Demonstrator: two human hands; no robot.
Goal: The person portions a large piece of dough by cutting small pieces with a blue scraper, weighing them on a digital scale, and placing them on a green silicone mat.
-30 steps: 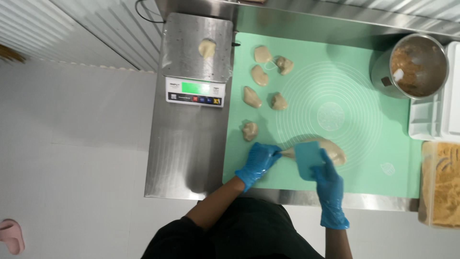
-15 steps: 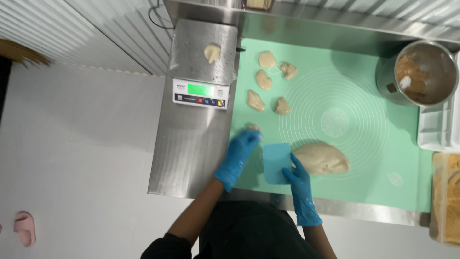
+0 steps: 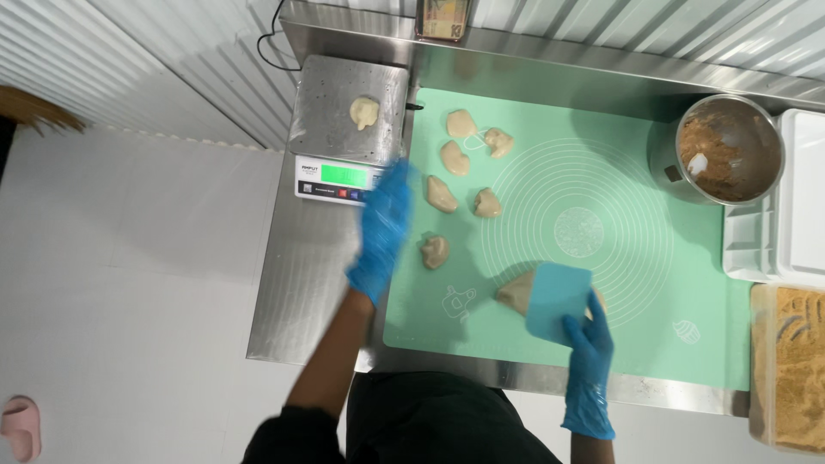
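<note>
Two blue-gloved hands work over a green mat (image 3: pixel 653 283) on a steel surface (image 3: pixel 309 283). Left hand (image 3: pixel 380 232), blurred, reaches toward the scale (image 3: pixel 348 129) at far left; whether its fingers hold anything cannot be told. Right hand (image 3: pixel 589 361) grips a blue scraper (image 3: pixel 557 301) against the big dough lump (image 3: pixel 518 292) near the front. Six small dough pieces (image 3: pixel 443 196) lie between; one piece sits on the scale.

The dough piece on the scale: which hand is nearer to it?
Left. The left hand is just below the dough piece on the scale; the right hand is far off, holding the blue scraper.
</note>
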